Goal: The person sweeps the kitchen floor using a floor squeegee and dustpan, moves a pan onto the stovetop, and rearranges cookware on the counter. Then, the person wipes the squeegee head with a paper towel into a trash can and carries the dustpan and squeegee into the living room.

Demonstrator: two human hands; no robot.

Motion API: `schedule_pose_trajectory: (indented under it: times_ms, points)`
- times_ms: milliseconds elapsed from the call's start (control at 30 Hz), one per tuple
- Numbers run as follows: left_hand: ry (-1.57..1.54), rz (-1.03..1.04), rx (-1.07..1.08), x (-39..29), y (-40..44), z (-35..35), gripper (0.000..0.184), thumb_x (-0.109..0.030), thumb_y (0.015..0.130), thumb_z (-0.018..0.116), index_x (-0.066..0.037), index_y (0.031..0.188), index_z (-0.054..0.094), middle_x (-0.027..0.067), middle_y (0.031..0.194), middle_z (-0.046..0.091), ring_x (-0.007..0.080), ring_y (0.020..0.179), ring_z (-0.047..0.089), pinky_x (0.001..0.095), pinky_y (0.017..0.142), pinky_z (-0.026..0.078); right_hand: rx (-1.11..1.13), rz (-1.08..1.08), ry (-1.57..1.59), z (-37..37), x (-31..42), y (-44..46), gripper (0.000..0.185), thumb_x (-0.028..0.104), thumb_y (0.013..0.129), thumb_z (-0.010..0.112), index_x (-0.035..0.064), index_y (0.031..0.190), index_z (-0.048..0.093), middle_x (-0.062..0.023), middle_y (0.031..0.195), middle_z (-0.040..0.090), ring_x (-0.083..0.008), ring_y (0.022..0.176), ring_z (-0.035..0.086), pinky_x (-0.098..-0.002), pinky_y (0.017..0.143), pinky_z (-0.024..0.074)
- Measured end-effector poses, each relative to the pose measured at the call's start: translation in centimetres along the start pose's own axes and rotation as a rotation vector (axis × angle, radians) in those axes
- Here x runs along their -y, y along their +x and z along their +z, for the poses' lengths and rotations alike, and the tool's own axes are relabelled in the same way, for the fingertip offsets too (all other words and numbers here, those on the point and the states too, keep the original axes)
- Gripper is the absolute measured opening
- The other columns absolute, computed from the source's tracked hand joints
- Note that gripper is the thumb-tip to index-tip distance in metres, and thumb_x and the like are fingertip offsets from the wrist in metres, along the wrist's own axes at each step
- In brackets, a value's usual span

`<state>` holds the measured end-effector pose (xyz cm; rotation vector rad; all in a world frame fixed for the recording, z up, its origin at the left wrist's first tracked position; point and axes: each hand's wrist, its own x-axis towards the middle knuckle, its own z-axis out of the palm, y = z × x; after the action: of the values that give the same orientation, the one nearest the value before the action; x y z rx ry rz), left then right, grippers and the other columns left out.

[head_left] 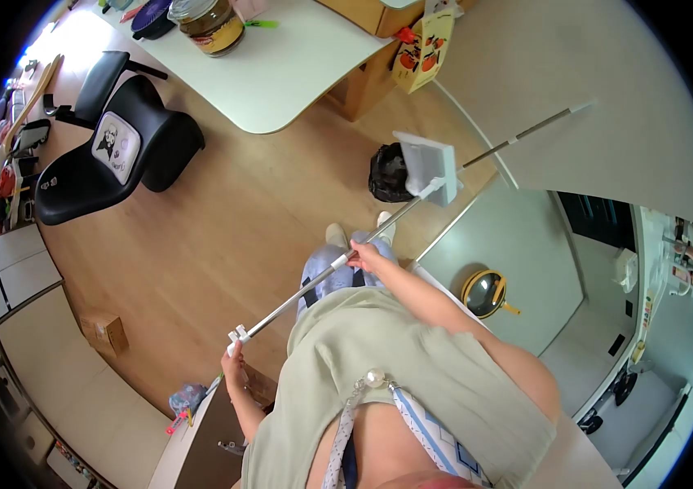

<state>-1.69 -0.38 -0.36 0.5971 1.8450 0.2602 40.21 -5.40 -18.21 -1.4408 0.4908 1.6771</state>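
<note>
A long metal pole (297, 297) with white plastic joints slants across in front of my body. My right hand (363, 256) is closed around it near the middle, by a white collar. At the lower left end, my left hand (233, 359) grips the pole by a white clip-like fitting (238, 335). Toward the far end, a white tray-like plastic piece (430, 169) sits against the pole, over a black bag-lined bin (388, 173). Beyond it, a thinner metal rod (526, 134) continues in line toward the wall; whether it is the same pole I cannot tell.
A black chair (110, 175) stands on the wooden floor at left. Ahead is a white table (273, 90) bearing a large jar (208, 26). To the right, a lidded pan (485, 293) sits on a pale surface (518, 244). A cardboard box (104, 334) lies at lower left.
</note>
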Motion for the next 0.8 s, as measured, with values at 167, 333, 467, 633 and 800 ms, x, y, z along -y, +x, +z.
schedule_pose_trajectory:
  times_ms: [167, 333, 467, 633, 800]
  points:
    - [-0.041, 0.169, 0.0, -1.1, -1.1, 0.0, 0.023, -0.029, 0.074, 0.065, -0.008, 0.076, 0.055, -0.006, 0.054, 0.041, 0.0019, 0.042, 0.034, 0.0165, 0.038, 0.025, 0.031, -0.002, 0.034, 0.0, 0.8, -1.2, 0.033, 0.028, 0.084, 0.05, -0.0034, 0.09, 0.047, -0.0157, 0.082, 0.056, -0.0283, 0.073, 0.059, -0.0404, 0.062, 0.053]
    - [-0.008, 0.115, -0.002, 0.8, -0.4, 1.3, 0.022, -0.027, 0.073, 0.065, -0.008, 0.076, 0.055, -0.0065, 0.053, 0.04, 0.002, 0.041, 0.032, 0.0168, 0.037, 0.023, -0.045, 0.011, 0.012, -0.6, 0.6, 0.1, 0.032, 0.03, 0.084, 0.049, -0.0015, 0.089, 0.047, -0.0161, 0.083, 0.057, -0.0288, 0.076, 0.059, -0.0411, 0.066, 0.0515]
    - [-0.057, 0.186, -0.019, -0.3, -1.1, 0.2, 0.02, -0.025, 0.073, 0.065, -0.009, 0.075, 0.054, -0.0066, 0.054, 0.04, 0.0017, 0.041, 0.032, 0.0167, 0.036, 0.023, 0.05, 0.004, 0.025, -0.8, 0.3, -1.1, 0.032, 0.031, 0.085, 0.047, -0.0008, 0.09, 0.047, -0.0168, 0.084, 0.057, -0.0289, 0.078, 0.059, -0.0411, 0.067, 0.051]
    - [-0.005, 0.119, -0.012, 1.7, -0.7, 0.3, 0.02, -0.026, 0.074, 0.065, -0.009, 0.075, 0.055, -0.0061, 0.054, 0.042, 0.0019, 0.042, 0.034, 0.016, 0.037, 0.025, -0.007, 0.03, -0.019, -1.3, -1.1, 0.7, 0.033, 0.032, 0.085, 0.047, -0.0012, 0.086, 0.049, -0.0159, 0.082, 0.058, -0.0279, 0.077, 0.059, -0.0398, 0.068, 0.051]
    - [-0.05, 0.18, -0.028, -0.3, -2.1, -0.1, 0.021, -0.027, 0.073, 0.066, -0.009, 0.075, 0.055, -0.0063, 0.054, 0.042, 0.0019, 0.042, 0.034, 0.0161, 0.037, 0.025, 0.045, -0.001, 0.023, -0.4, -0.2, -1.4, 0.032, 0.031, 0.084, 0.048, -0.0012, 0.088, 0.048, -0.0158, 0.081, 0.057, -0.0281, 0.075, 0.059, -0.0416, 0.069, 0.0506]
